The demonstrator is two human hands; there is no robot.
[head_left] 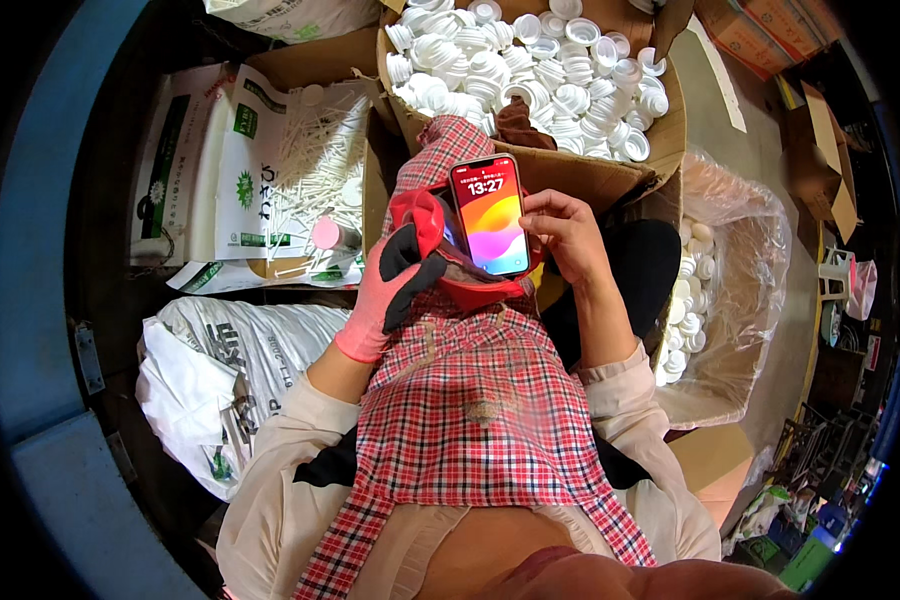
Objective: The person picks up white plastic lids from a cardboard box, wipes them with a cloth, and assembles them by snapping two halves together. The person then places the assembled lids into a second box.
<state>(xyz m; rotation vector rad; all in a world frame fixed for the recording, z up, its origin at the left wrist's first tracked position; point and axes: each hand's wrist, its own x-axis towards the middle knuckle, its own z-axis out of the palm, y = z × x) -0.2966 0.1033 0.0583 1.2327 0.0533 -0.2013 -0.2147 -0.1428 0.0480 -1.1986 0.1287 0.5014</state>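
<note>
A smartphone (490, 215) with a lit screen stands tilted over my lap, gripped at its right edge by the bare fingers of my right hand (568, 235). Just below and left of it is a red pouch (475, 294), its mouth spread and the phone's lower end at its opening. My left hand (382, 290), in a pink glove with black on the fingers, is closed on the pouch's left rim. What lies inside the pouch is mostly hidden. Under both hands spreads a red checked apron (480, 400).
Ahead, a cardboard box (600, 172) holds many white plastic caps, with a brown cloth (518, 125) on them. At left lie white sticks (320, 150) and a pink-topped container (332, 235). A white sack (250, 335) sits nearer. A plastic-lined box (740, 290) with caps stands right.
</note>
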